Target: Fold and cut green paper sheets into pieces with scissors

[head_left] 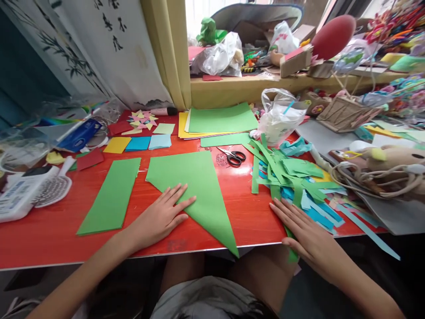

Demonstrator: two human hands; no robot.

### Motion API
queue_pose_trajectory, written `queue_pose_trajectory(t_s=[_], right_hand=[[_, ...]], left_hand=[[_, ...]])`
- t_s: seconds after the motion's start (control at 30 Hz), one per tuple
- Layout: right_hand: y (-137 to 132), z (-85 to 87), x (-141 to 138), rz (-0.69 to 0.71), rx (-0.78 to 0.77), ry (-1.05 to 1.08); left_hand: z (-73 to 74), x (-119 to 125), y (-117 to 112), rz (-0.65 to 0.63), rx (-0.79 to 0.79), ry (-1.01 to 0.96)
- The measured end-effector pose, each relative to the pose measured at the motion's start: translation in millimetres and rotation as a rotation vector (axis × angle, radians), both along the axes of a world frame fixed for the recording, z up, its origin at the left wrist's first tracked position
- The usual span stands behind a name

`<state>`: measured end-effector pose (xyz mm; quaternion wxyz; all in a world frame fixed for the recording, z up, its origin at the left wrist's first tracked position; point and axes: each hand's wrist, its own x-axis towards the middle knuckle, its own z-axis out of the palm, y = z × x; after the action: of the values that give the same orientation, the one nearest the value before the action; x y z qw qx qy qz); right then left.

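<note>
My left hand (166,215) rests with its fingers stretched out on the lower left edge of a folded green paper sheet (199,186). One pointed corner of that sheet hangs past the table's front edge. To the left of it lies a green paper strip (111,197). At the right, my right hand (302,228) is flat and open, its fingertips against the heap of green and blue paper scraps (292,177). A green scrap pokes out beneath this hand over the edge. Scissors (232,156) with black handles lie beyond the folded sheet, touched by neither hand.
Green and yellow sheets (222,118) are stacked at the back of the red table (245,208). Small coloured squares (137,143) lie back left, near a hairbrush (55,188). A plastic bag (279,117) stands behind the scraps. Cables (375,179) lie at right.
</note>
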<state>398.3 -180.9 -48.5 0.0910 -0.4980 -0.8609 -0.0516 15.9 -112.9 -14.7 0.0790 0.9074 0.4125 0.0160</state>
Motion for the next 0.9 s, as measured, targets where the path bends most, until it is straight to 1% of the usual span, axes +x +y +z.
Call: queue_pose_trajectory(t_s=[0.1,0.2,0.33,0.43,0.57,0.63,0.7,0.77,0.83,0.9], right_hand=[[13,1.1,7,-0.004,-0.038,-0.014],[26,1.6,11,0.004,-0.082,-0.037],[37,3.0,5,-0.036,-0.041,-0.046],[39,5.0,-5,-0.021,0.032,-0.033],[35,10.2,-14,0.044,0.200,-0.004],[30,13.4,-15,0.080,0.279,-0.007],[24,15.9,-15,0.137,0.334,-0.032],[18,16.6,-14,0.191,0.392,-0.051],[13,15.3,-14,0.216,0.454,-0.044],[6,12.8,-13,0.220,0.487,-0.024]], left_hand=[[5.6,-10,-6,-0.016,-0.044,-0.028],[6.4,-17,-14,0.004,-0.069,-0.052],[4.2,-23,-20,0.053,-0.062,-0.065],[5.0,-24,-20,0.051,-0.061,-0.086],[8.2,-22,-21,0.040,-0.057,-0.092],[7.4,-22,-21,0.033,-0.054,-0.085],[4.0,-24,-22,0.043,-0.028,-0.083],[-1.7,-26,-22,0.089,0.020,-0.084],[-7.9,-29,-21,0.142,0.059,-0.083],[-13.0,-32,-20,0.152,0.069,-0.082]])
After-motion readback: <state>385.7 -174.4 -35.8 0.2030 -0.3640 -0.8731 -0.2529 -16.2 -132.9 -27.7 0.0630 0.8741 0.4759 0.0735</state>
